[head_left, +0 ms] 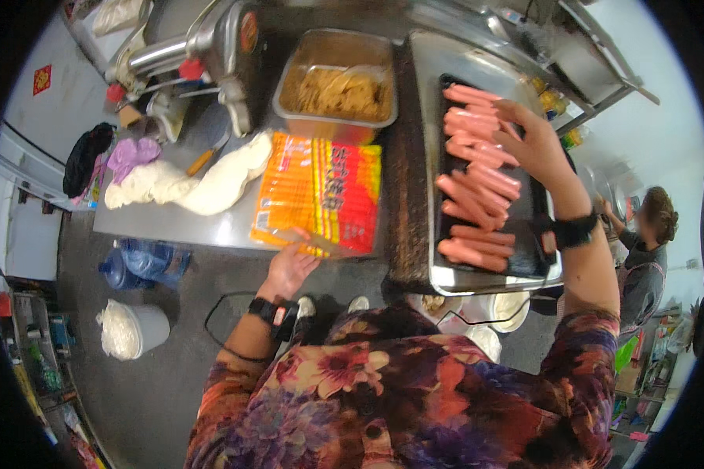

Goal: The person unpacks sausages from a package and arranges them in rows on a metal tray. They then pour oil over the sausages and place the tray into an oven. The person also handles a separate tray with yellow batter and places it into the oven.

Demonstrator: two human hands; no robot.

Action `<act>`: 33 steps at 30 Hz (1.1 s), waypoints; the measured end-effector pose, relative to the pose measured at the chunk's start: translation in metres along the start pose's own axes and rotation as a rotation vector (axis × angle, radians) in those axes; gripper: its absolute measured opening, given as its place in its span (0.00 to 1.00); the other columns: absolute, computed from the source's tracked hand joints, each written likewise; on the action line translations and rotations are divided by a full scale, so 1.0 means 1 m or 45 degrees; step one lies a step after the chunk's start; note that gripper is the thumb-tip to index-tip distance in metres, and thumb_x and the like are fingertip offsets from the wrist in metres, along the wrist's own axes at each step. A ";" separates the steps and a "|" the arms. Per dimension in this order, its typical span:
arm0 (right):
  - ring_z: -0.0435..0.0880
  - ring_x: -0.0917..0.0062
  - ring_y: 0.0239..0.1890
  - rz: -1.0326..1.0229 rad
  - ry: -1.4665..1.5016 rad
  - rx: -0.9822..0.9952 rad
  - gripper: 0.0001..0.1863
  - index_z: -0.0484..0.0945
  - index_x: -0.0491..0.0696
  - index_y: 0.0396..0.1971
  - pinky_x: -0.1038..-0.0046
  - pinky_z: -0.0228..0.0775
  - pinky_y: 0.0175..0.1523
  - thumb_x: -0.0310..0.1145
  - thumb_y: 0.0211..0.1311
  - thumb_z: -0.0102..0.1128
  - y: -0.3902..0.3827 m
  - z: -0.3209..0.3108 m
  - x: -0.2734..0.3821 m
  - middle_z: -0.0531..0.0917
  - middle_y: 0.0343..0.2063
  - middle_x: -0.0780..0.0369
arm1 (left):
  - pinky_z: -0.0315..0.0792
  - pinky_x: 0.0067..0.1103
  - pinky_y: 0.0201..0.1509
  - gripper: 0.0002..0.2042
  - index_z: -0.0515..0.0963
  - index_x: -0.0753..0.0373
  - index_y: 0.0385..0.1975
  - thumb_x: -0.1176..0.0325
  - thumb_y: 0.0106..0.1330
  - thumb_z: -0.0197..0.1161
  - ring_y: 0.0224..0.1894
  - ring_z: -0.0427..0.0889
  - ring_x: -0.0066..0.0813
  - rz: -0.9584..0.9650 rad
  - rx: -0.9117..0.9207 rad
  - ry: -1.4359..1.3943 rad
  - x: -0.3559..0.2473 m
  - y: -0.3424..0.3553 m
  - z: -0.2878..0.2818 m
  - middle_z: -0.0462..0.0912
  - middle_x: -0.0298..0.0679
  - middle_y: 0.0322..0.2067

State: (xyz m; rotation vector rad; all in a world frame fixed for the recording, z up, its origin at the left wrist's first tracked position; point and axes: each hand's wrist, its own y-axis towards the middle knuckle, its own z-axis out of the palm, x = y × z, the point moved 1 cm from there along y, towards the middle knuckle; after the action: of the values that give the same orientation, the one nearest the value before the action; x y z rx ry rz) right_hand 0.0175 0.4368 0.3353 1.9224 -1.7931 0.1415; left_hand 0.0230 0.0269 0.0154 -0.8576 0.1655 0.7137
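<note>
My left hand is at the table's front edge, fingers closed on a flat grayish, blade-like item lying across the red, orange and yellow sausage package; its exact kind is unclear. My right hand reaches over a black tray inside a steel tray, fingers curled on a pink sausage among several in loose rows. Left of the package lies a long lump of pale dough beside a purple cloth or bag and a yellow-handled tool.
Behind the package are a steel pan of brown filling and a metal roller machine. Below stand blue water jugs and white buckets, one under the steel table. A co-worker stands at the right.
</note>
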 end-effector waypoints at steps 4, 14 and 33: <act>0.80 0.73 0.43 -0.282 0.059 0.140 0.19 0.76 0.43 0.46 0.72 0.70 0.52 0.25 0.52 0.64 -0.038 0.019 0.094 0.82 0.39 0.59 | 0.73 0.31 0.52 0.11 0.72 0.59 0.46 0.63 0.69 0.50 0.45 0.78 0.38 0.011 0.290 0.020 -0.015 0.006 -0.005 0.78 0.43 0.41; 0.77 0.55 0.49 -0.178 0.429 0.974 0.21 0.69 0.42 0.53 0.62 0.68 0.56 0.27 0.58 0.52 -0.087 0.216 0.180 0.77 0.44 0.47 | 0.75 0.33 0.49 0.14 0.71 0.65 0.44 0.63 0.71 0.41 0.42 0.80 0.39 -0.062 -0.119 0.244 -0.021 0.007 -0.018 0.78 0.46 0.41; 0.80 0.56 0.47 0.031 -0.286 1.136 0.18 0.78 0.48 0.46 0.59 0.71 0.52 0.38 0.64 0.42 -0.023 0.426 0.141 0.80 0.43 0.47 | 0.67 0.38 0.61 0.21 0.62 0.73 0.57 0.64 0.70 0.45 0.55 0.73 0.47 -0.122 0.074 0.322 -0.047 -0.045 -0.062 0.72 0.54 0.53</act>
State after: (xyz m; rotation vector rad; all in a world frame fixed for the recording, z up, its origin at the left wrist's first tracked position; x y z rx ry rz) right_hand -0.0531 0.1287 0.0160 2.5758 -2.1036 0.8946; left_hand 0.0248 -0.0629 0.0221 -0.8924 0.3671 0.5072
